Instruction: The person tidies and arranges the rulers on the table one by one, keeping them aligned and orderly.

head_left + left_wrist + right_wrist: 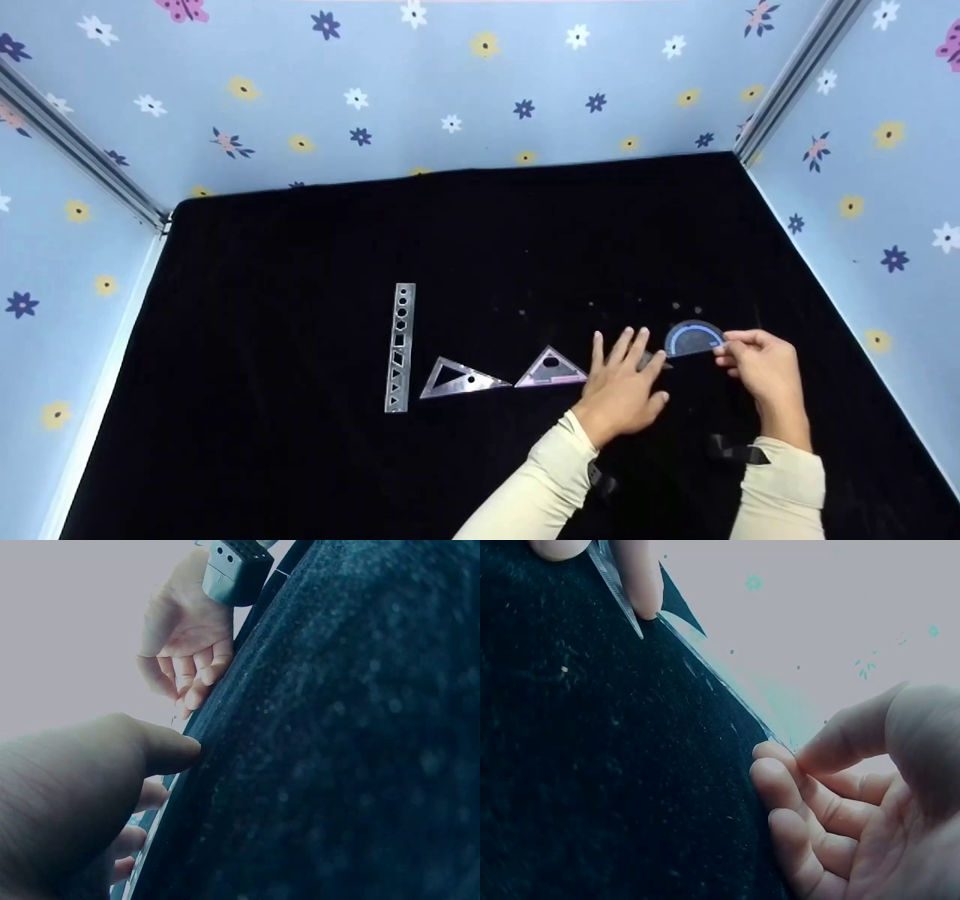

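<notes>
My right hand [766, 369] pinches the right corner of a clear protractor [696, 342] with a blue arc, between thumb and fingers. In the right wrist view the protractor [727, 686] is seen nearly edge-on, tilted up from the black cloth. My left hand [619, 384] lies with spread, straight fingers over a clear pointed piece [646, 361], mostly hidden beneath them. Its index fingertip is right at the protractor's left corner. That piece [619, 596] shows a marked edge and a sharp tip by the left fingers. Left of this hand lies a set square [531, 376] with pink markings.
Further left, a longer clear set square [487, 384] almost meets the pink one at its tip. Beyond it a template ruler [391, 399] with shaped cutouts lies lengthwise. Black cloth [300, 315] covers the table, and flowered blue walls [420, 90] enclose it.
</notes>
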